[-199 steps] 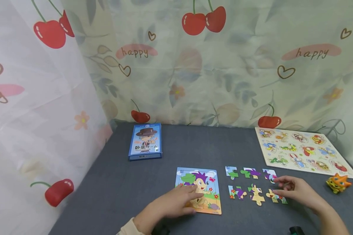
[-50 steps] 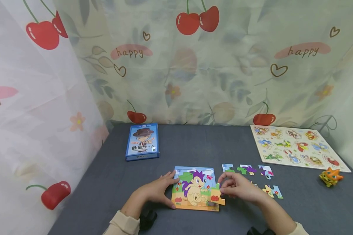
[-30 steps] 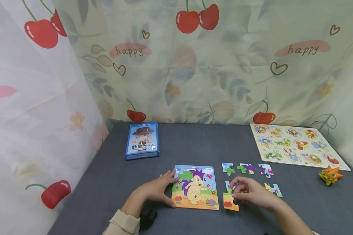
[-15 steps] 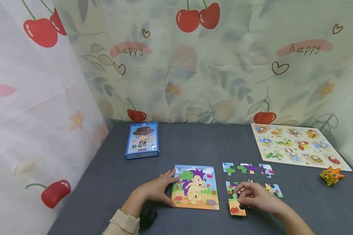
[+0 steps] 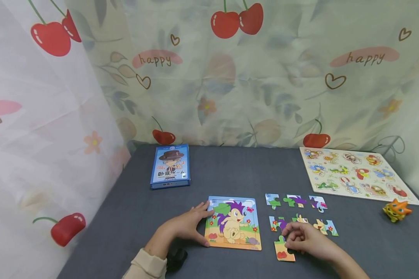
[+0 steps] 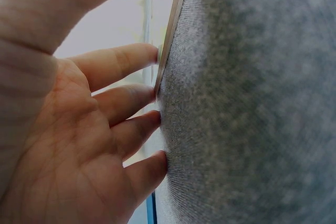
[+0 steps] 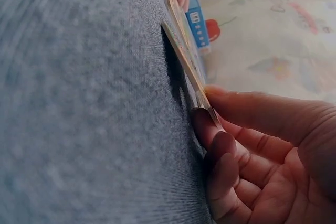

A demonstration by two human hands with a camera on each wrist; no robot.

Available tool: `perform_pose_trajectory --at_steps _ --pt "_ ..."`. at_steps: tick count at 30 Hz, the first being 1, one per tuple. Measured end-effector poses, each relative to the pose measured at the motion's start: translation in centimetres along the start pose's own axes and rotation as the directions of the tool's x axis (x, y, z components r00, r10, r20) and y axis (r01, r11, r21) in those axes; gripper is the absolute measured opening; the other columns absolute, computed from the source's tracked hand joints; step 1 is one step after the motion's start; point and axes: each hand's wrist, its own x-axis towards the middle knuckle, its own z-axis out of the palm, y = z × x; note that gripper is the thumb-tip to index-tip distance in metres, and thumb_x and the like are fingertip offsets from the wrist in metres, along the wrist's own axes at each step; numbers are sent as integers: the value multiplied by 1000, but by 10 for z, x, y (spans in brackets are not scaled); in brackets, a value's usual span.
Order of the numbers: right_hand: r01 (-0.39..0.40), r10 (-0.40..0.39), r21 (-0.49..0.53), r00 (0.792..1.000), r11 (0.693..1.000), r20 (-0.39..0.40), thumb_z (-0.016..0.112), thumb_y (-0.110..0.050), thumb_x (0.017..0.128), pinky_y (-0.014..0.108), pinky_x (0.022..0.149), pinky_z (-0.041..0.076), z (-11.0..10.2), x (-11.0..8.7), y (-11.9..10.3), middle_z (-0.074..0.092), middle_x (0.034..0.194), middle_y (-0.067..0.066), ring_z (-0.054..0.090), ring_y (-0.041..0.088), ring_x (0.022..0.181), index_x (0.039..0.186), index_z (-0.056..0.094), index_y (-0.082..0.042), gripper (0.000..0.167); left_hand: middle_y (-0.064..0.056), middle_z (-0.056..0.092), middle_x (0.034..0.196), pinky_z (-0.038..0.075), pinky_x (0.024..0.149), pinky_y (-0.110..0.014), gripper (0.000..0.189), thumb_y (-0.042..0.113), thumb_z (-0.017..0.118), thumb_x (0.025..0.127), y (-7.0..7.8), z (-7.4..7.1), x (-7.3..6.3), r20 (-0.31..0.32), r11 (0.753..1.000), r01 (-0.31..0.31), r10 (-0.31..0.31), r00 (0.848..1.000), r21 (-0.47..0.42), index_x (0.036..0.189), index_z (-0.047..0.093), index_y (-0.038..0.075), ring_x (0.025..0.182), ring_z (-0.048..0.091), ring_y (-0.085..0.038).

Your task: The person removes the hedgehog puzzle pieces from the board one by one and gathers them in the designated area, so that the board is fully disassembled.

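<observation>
My left hand [image 5: 186, 224] lies at the left edge of a square hedgehog puzzle board [image 5: 242, 247], fingers spread and relaxed. In the left wrist view, its fingertips [image 6: 152, 53] touch the board's edge and the cloth. With thumb and fingers my right hand [image 5: 310, 238] pinches a jigsaw piece [image 5: 283, 254] showing orange ground and red shapes. The right wrist view has this piece [image 7: 184, 61] tilted, its far edge low at the cloth. Just above that hand lie several loose pieces in two rows, among them a purple-and-flower piece [image 5: 274, 223] and a yellow one [image 5: 302, 218] partly covered by the hand.
A blue card-game box [image 5: 171, 166] stands at the back left. An insect peg board [image 5: 356, 174] lies at the back right, with a small orange-and-yellow figure [image 5: 397, 210] in front of it. A patterned curtain [image 5: 248, 97] borders the dark grey table [image 5: 241, 166].
My left hand has shifted from the top of the puzzle board to its left edge. My right hand has carried the jigsaw piece from the board's lower right corner rightward, below the loose rows.
</observation>
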Motion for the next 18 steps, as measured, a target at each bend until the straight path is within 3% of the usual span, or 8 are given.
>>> perform_pose_trajectory --at_steps 5,10,18 --pt "69 -69 -46 998 997 5 71 -17 82 20 48 45 1 -2 2 56 74 1 50 1 58 97 56 7 32 -4 13 158 15 114 -54 88 40 79 71 1 0 0 2 1000 -3 3 1000 -2 144 36 18 146 7 -27" --pt "90 -91 -45 996 995 -26 71 -16 81 20 48 46 2 -2 5 56 73 0 51 0 56 96 56 8 32 -4 13 158 15 114 -54 88 40 79 71 0 1 0 0 1000 -5 5 1000 -4 144 36 18 146 7 -27" --pt "-5 7 27 998 1000 -56 70 -19 83 22 51 46 3 1 2 58 77 3 51 4 58 102 55 9 37 -4 13 158 15 115 -53 88 41 79 71 -1 1 0 -2 1000 -1 1 1000 4 144 36 19 146 7 -26"
